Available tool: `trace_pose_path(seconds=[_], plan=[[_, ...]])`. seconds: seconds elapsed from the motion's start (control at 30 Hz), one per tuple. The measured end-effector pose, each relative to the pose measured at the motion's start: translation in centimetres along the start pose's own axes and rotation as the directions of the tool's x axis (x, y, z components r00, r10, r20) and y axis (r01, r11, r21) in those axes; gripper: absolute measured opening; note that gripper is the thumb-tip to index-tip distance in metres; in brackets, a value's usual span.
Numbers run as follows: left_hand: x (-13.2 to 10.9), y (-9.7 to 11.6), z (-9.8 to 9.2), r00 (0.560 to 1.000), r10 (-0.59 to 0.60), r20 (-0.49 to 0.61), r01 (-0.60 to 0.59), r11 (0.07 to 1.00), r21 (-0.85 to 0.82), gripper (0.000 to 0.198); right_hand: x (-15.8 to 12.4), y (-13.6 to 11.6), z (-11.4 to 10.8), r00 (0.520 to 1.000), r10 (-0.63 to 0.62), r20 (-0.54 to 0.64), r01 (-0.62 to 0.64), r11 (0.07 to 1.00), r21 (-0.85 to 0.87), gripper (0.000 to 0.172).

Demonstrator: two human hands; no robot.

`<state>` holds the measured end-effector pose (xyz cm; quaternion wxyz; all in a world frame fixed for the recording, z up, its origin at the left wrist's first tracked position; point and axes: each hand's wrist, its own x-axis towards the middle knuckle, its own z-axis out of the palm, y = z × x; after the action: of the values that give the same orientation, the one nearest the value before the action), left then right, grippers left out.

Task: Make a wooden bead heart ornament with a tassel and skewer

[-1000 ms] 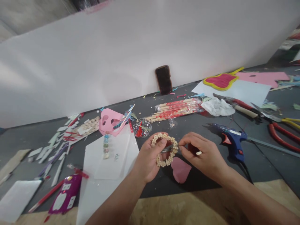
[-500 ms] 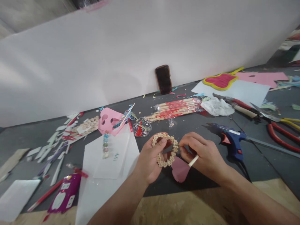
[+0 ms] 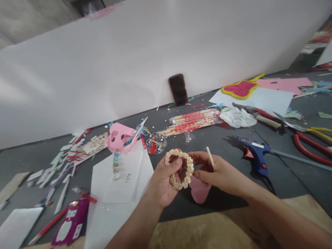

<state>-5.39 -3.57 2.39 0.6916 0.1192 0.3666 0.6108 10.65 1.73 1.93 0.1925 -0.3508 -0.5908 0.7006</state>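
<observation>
A ring of small pale beads or wooden pieces (image 3: 188, 170) is held by my left hand (image 3: 163, 180), its thumb across the ring's inner left side. At the ring's right edge are the fingertips of my right hand (image 3: 216, 173). A short pale stick (image 3: 210, 156) is held in my right hand and points up between the fingers. Whether those fingertips pinch anything else at the ring is too small to tell. Beneath both hands, a pink heart-shaped piece (image 3: 200, 192) lies on the dark table (image 3: 181, 211).
To the right lie a blue glue gun (image 3: 256, 152), pliers (image 3: 308, 152) and a crumpled white tissue (image 3: 238, 117). Wrapped sticks (image 3: 194, 121) and a phone (image 3: 178, 89) are behind the hands. White paper (image 3: 98, 207), a pink cutout (image 3: 119, 136) and a purple packet (image 3: 71, 221) sit left.
The ring has turned and tilted a little in my left hand. My right hand has rolled over, and its stick now points upward instead of down and to the left.
</observation>
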Motion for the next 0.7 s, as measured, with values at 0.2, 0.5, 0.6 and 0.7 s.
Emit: trace_pose_path(seconds=[0.2,0.5,0.6,0.7], plan=[[-0.12,-0.14,-0.35,1.0,-0.002,-0.015,0.002,1.0,0.006,0.022,0.12,0.05,-0.1,0.998,0.02,-0.066,-0.027,0.995,-0.096,0.019],[0.11,-0.02,-0.95,0.999,0.038,-0.036,-0.038,0.999,-0.007,0.021,-0.36,-0.23,-0.76,0.985,-0.108,-0.132,0.103,0.994,-0.042,0.022],[0.08,-0.26,-0.84,0.998,0.04,-0.057,-0.04,0.999,0.001,0.026,-0.45,-0.29,-0.49,0.983,-0.13,-0.132,0.13,0.992,-0.011,0.019],[0.01,-0.6,-0.51,0.996,0.053,-0.069,-0.052,0.999,0.01,0.03,-0.39,-0.4,-0.07,0.972,-0.16,-0.17,0.164,0.986,0.009,0.021]])
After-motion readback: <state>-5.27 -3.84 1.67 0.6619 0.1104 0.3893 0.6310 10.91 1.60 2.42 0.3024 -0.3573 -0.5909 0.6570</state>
